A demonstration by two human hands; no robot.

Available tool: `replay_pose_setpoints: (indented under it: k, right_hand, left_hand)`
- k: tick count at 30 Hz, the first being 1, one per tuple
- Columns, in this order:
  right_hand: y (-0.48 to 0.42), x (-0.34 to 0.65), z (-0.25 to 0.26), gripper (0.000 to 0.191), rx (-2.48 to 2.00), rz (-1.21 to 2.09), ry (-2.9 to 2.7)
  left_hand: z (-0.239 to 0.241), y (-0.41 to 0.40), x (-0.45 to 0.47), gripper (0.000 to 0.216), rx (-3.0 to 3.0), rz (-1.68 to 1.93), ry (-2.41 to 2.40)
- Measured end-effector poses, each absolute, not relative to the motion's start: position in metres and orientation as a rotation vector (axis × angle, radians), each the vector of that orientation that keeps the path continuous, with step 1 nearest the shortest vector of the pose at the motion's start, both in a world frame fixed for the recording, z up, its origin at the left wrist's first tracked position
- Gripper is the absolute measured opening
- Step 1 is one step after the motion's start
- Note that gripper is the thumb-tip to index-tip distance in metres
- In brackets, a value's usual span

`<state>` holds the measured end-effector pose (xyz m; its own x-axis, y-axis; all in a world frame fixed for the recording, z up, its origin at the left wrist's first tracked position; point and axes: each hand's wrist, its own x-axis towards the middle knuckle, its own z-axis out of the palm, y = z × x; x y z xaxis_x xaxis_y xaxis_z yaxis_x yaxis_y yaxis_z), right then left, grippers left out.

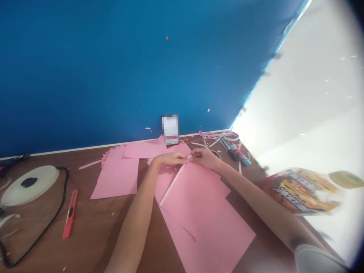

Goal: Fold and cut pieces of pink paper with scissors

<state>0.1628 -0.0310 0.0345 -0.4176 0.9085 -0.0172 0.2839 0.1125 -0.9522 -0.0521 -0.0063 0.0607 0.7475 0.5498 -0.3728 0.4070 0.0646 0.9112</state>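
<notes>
My left hand [170, 159] and my right hand [203, 157] meet at the far end of a narrow white strip [173, 184] that runs along the edge of a large pink paper sheet [204, 212]. Both hands pinch the strip's top end, fingertips touching. The sheet lies on a brown table [93, 227], overlapping other pink sheets.
More pink sheets [118, 176] lie to the left. A red utility knife [70, 214], a black cable [48, 223] and a white round disc [28, 185] sit at left. Paper scraps and pens [239, 153] lie at the back right, a colourful packet [301, 191] at right. A blue wall [113, 76] stands behind.
</notes>
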Motion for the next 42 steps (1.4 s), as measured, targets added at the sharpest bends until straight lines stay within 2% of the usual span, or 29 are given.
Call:
replay_pose_setpoints:
  k: [3,6,10,15,20,26,37,42]
  right_hand:
    - [-0.03,0.163,0.033,0.038,-1.182,1.183,-1.915]
    - [-0.03,0.163,0.034,0.044,-1.289,0.868,-1.953]
    - [-0.034,0.161,0.041,0.029,-1.313,0.349,-1.936]
    - [-0.05,0.153,0.056,0.02,-1.358,-0.005,-1.976]
    - [-0.06,0.141,0.053,0.016,-1.29,0.007,-2.184]
    - [-0.063,0.135,0.04,0.022,-1.487,-0.112,-2.357]
    - [-0.073,0.135,0.043,0.033,-1.518,-0.315,-2.52]
    - [-0.075,0.131,0.04,0.029,-1.591,-0.336,-2.496]
  left_hand:
    - [0.051,-0.007,-0.046,0.034,1.497,0.152,0.771]
    - [0.044,-0.005,-0.05,0.033,1.443,0.253,0.756]
    - [0.038,-0.001,-0.054,0.033,1.358,0.474,0.819]
    - [0.034,-0.001,-0.052,0.049,1.288,0.596,0.817]
    - [0.033,-0.003,-0.041,0.059,1.301,0.638,0.8]
    - [0.022,0.004,-0.029,0.081,1.23,0.71,0.924]
    - [0.02,0.008,-0.034,0.067,1.405,0.733,1.007]
    - [0.018,0.007,-0.031,0.073,1.388,0.742,1.064]
